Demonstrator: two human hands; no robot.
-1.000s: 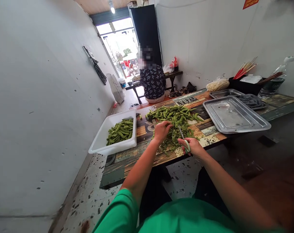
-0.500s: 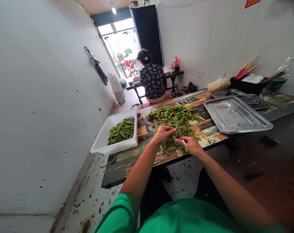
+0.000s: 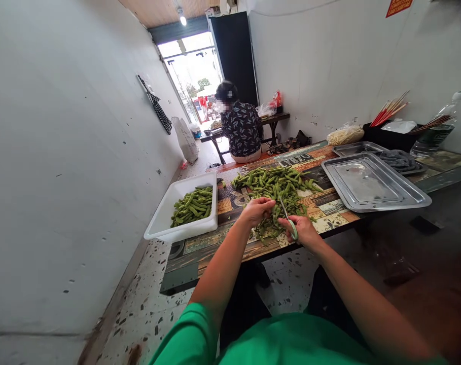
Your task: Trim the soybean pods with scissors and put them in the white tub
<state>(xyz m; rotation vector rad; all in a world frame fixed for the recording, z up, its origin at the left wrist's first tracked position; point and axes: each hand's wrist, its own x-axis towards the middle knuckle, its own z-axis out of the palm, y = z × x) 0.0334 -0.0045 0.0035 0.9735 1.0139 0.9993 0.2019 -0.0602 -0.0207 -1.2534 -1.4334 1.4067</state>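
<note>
My right hand (image 3: 299,230) is closed round the pale green handles of a pair of scissors (image 3: 293,230), whose blades point up and away over the pods. Just left of the blades, the fingertips of my left hand (image 3: 258,210) are pinched together on what looks like an edamame pod, mostly hidden by the fingers. Under and beyond both hands spreads a heap of green edamame pods (image 3: 270,178) on the table, with smaller trimmed bits nearer me. To the left, a white plastic tub (image 3: 157,218) holds more edamame pods (image 3: 194,205).
The patterned wooden table (image 3: 230,243) carries metal trays (image 3: 375,182) at right, with a grey cloth (image 3: 397,161) behind. Farther back are a black box of skewers (image 3: 390,134) and a plastic bottle (image 3: 437,129). Another person (image 3: 241,126) sits beyond, facing away.
The scissor blades have shifted slightly right, away from my left fingertips. Both hands keep their grip. The whole view has moved a little.
</note>
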